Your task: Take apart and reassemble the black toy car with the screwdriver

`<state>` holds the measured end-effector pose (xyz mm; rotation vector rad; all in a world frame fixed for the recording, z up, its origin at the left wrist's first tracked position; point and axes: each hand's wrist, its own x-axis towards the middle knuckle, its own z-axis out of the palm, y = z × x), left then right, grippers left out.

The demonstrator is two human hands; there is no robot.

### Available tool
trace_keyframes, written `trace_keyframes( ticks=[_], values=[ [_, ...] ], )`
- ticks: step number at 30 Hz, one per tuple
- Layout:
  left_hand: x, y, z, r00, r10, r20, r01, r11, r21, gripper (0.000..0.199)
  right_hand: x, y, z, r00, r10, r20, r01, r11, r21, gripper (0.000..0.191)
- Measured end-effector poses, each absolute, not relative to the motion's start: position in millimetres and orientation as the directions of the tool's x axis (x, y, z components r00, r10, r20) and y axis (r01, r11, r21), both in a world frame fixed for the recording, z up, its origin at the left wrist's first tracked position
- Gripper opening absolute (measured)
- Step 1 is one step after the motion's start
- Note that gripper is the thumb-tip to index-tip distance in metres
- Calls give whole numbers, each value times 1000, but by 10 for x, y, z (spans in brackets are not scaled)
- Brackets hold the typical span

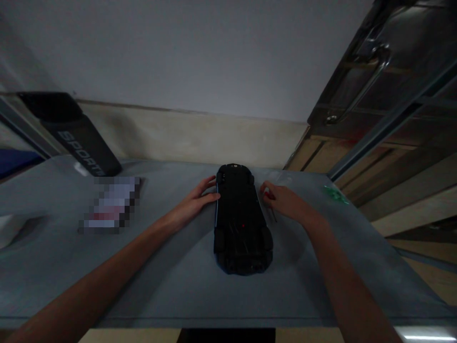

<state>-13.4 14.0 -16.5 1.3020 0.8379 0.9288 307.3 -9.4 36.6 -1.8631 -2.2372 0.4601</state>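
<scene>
A toy car (239, 209) lies upside down on the grey table, its black underside up and one end towards me. My left hand (200, 194) holds the car's left side, thumb on the edge and fingers against the flank by the far wheel. Just right of the car, my right hand (280, 199) is closed around a small screwdriver (272, 212). Part of its red handle shows between the fingers, and its thin shaft points down towards the table. The screwdriver is apart from the car's underside.
On the left stand a black bottle (78, 136) lettered SPORT and a blurred-out flat box or phone (110, 202). A white object (10, 228) sits at the left edge. Green bits (335, 194) lie at the right. The wall (200, 138) closes off the table's back.
</scene>
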Motion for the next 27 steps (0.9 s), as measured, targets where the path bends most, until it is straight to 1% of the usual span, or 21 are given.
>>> trace_keyframes(
  ticks=[3, 6, 9, 13, 18, 25, 27],
  values=[
    [-114, 116, -97, 401, 915, -51, -121, 108, 987, 86, 3101, -91, 358, -215, 975, -52, 910, 181, -372, 22],
    [-105, 99, -54, 393, 917, -73, -132, 135, 982, 89, 3068, -67, 356, -176, 984, 38, 904, 177, -390, 25],
    [-105, 87, -35, 391, 916, -84, -138, 149, 979, 91, 2957, -38, 340, -119, 981, 156, 847, 182, -500, 25],
    [-107, 74, -18, 390, 918, -74, -134, 136, 982, 89, 2782, -11, 274, -69, 976, 207, 712, 194, -675, 26],
    [-107, 68, -7, 402, 914, -60, -152, 132, 979, 91, 2690, 13, 211, 22, 989, 148, 596, 106, -796, 23],
    [-98, 47, 26, 414, 910, -32, -184, 118, 976, 72, 2651, 28, 185, 72, 994, 84, 523, 34, -851, 20],
    [-97, 42, 37, 424, 905, -25, -194, 117, 974, 69, 2643, 15, 191, 87, 996, 27, 445, -14, -895, 22]
  ],
)
